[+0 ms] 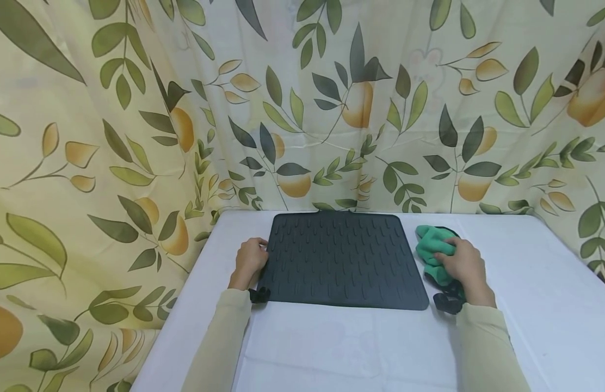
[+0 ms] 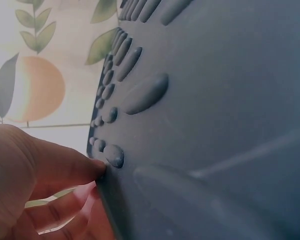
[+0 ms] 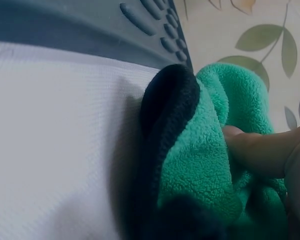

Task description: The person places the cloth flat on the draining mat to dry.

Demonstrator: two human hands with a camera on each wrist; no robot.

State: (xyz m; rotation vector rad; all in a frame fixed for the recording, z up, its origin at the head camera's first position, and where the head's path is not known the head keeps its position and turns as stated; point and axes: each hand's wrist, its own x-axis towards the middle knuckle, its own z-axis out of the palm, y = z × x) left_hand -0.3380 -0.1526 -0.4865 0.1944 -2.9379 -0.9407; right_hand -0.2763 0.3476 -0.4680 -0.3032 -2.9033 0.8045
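A black mat [image 1: 344, 258] with rows of raised ridges lies on the table, a small tab at its far edge. My left hand [image 1: 251, 258] is at the mat's left edge. In the left wrist view the thumb [image 2: 72, 165] presses on top of the rim, and the other fingers curl beneath it, pinching the edge. To the right of the mat, my right hand [image 1: 465, 267] grips a bunched green fluffy cloth [image 1: 432, 245] with a black border. The right wrist view shows the thumb [image 3: 255, 150] pushed into the folds of the cloth; the other fingers are mostly hidden.
A white cloth covers the table [image 1: 322, 348]. Behind it and along the left hangs a curtain [image 1: 292, 136] printed with leaves and fruit, meeting the table's far edge. Black wrist straps [image 1: 449, 302] sit by the sleeve cuffs.
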